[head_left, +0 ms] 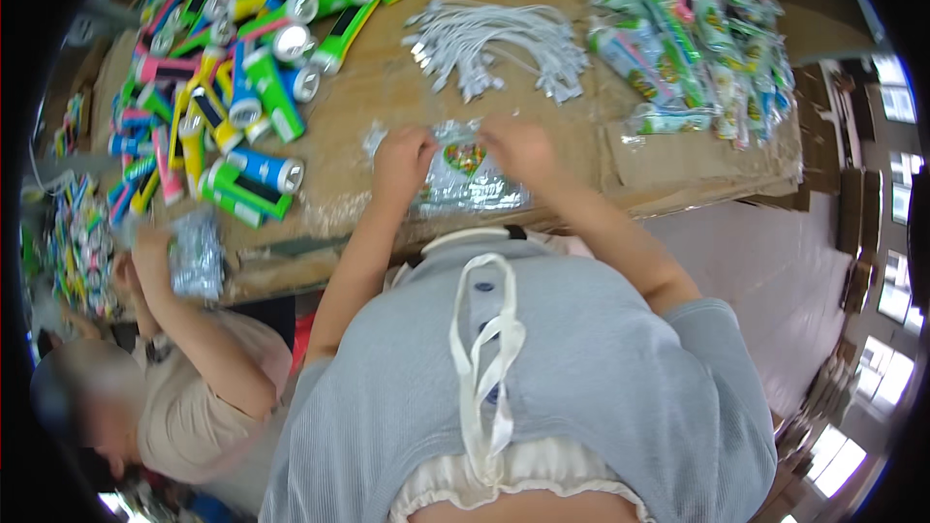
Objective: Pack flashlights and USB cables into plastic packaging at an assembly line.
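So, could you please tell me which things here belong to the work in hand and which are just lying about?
In hand:
- left hand and right hand, both gripping the clear plastic packet

Lying about:
- loose coloured flashlights
- bundle of white cables
- heap of bagged flashlights
- cardboard-covered table
- a co-worker's hand holding clear bags

Bright daylight, soft blur, fisheye-bent dark rim

A clear plastic bag with a multicoloured print is seen at centre. Green, blue, pink and yellow flashlights are heaped upper left, white cables on the brown counter.
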Demonstrator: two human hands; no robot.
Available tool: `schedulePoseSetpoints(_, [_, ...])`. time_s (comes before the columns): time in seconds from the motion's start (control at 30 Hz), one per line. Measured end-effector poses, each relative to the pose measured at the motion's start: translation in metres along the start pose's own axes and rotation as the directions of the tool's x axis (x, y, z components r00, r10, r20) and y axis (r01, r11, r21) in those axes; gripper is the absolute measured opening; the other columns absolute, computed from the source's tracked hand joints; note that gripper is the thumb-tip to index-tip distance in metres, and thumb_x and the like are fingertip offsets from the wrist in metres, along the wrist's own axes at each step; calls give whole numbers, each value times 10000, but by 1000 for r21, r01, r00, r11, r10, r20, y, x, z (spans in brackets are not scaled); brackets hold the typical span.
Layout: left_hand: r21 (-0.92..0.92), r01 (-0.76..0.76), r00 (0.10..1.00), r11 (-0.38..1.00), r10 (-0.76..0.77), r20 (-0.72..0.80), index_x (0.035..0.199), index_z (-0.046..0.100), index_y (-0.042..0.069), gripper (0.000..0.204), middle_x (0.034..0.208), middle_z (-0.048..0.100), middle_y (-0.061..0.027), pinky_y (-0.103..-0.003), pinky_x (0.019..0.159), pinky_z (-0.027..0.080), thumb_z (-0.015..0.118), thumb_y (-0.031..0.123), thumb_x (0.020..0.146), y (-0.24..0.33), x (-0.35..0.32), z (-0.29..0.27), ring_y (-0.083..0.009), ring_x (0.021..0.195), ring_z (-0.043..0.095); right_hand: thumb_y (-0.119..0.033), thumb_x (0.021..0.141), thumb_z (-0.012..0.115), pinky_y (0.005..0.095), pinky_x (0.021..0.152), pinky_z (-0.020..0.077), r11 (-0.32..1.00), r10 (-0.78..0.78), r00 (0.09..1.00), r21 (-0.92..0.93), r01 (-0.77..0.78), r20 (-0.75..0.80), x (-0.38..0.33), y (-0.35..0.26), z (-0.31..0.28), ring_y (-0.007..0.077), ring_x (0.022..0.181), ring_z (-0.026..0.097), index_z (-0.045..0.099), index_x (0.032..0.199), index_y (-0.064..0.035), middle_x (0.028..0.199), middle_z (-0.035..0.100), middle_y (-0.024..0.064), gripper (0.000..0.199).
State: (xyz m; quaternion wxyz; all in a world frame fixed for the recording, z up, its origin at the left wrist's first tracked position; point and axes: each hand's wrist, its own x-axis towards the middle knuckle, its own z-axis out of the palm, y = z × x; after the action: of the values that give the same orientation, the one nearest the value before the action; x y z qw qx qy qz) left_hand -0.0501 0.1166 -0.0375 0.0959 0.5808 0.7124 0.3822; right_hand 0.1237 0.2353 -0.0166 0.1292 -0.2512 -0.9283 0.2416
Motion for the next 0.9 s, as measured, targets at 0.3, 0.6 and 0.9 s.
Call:
schedulePoseSetpoints(0.3, [37,-141,990,989,142,2,710,560,52,104,745,563,-98,-385,651,438,645,83,661,3,4,-3,-293,744,551,-213,757,616,398,676,475,985,-125,984,132,107,130,30,-17,-9,294,785,594,639,859,-95,811,618,90,158])
schedulePoseSetpoints(0.6, [81,-261,965,962,259,36,744,561,58,108,782,569,-80,-374,667,452,617,100,663,6,7,0,-267,766,558,-217,710,625,412,674,490,973,-85,859,-145,181,505,61,-21,1,285,772,614,676,803,-92,773,636,110,164])
schedulePoseSetpoints(0.9, [177,-319,948,931,311,75,833,580,82,152,866,550,-58,-349,712,439,575,117,685,2,-3,-3,-239,814,552,-167,693,610,414,662,485,967,-46,921,248,-56,386,51,-3,8,283,755,619,642,775,-64,758,641,116,136])
